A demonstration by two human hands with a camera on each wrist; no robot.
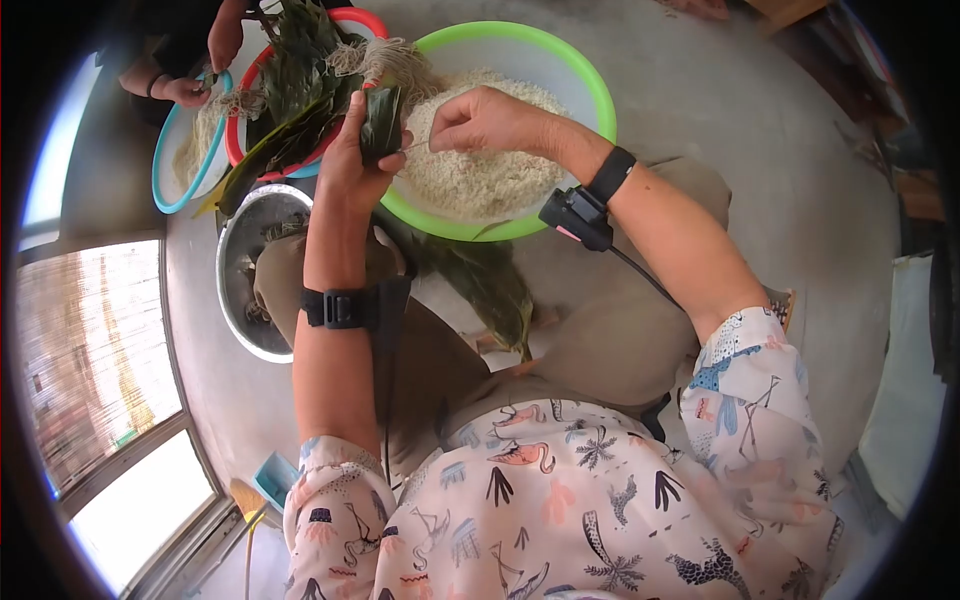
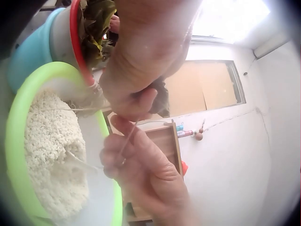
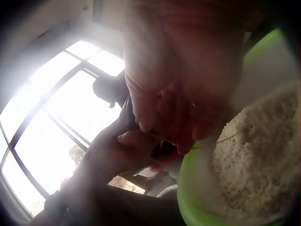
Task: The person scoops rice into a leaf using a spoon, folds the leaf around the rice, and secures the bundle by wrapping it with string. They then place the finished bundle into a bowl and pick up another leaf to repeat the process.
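A folded green leaf parcel [image 1: 382, 122] is gripped in the left hand [image 1: 358, 165], thumb along its side. Just right of it, the right hand [image 1: 490, 122] has curled fingers, above white rice [image 1: 470, 180] in a green-rimmed basin [image 1: 605, 95]. In the left wrist view the right hand [image 2: 146, 169] pinches a thin string [image 2: 127, 143] that runs up to the left hand [image 2: 146, 56]; the parcel [image 2: 161, 99] is mostly hidden behind that hand. The right wrist view shows both hands close together, the right hand [image 3: 188, 70] over the left [image 3: 117, 148].
Long leaves [image 1: 300, 70] and a bundle of strings [image 1: 395, 62] lie over a red-rimmed basin [image 1: 235, 140]. Another person's hands [image 1: 190, 92] are by a blue-rimmed basin [image 1: 160, 190]. A metal basin [image 1: 228, 290] stands at the left; a loose leaf [image 1: 490, 285] hangs between the knees.
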